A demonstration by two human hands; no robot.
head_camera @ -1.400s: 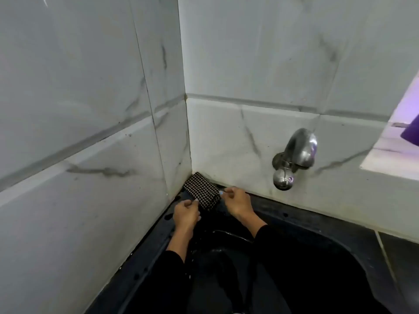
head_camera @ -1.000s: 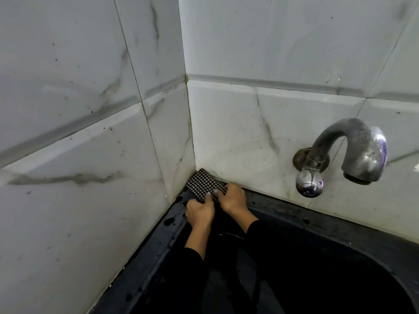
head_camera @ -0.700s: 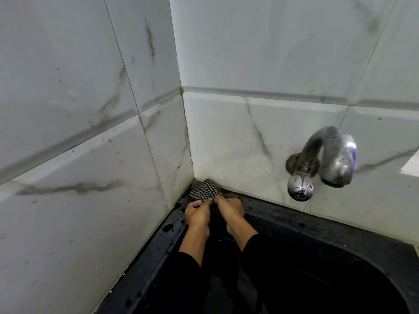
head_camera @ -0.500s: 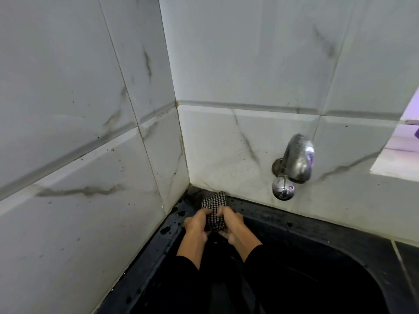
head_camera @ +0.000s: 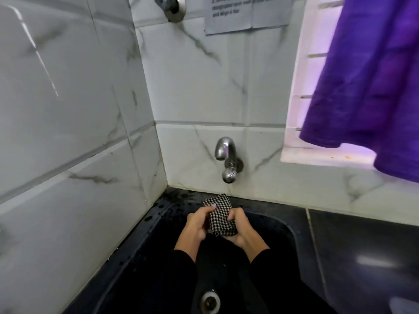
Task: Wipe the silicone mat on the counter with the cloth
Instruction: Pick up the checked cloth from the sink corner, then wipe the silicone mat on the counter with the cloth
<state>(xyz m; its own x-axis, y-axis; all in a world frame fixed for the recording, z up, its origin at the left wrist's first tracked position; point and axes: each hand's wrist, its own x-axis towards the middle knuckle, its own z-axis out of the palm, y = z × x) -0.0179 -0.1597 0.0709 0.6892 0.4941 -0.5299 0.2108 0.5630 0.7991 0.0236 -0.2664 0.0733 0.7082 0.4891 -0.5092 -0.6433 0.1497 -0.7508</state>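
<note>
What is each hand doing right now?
Left hand: closed on the checked cloth.
Right hand: closed on the same cloth, over the sink.

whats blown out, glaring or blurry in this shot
Head view: the window recess is overexposed with a pink-purple cast beside the purple cloth; a glare streak crosses the left wall tile; the paper notice is too blurred to read; the black sink loses detail; tile lines bow from the wide lens.

dark glossy desk running along the marbled wall, from 3 o'clock round to 12. black sink sunk into it, metal drain at 6 o'clock. water droplets scattered on the rim at 11 o'clock.
</note>
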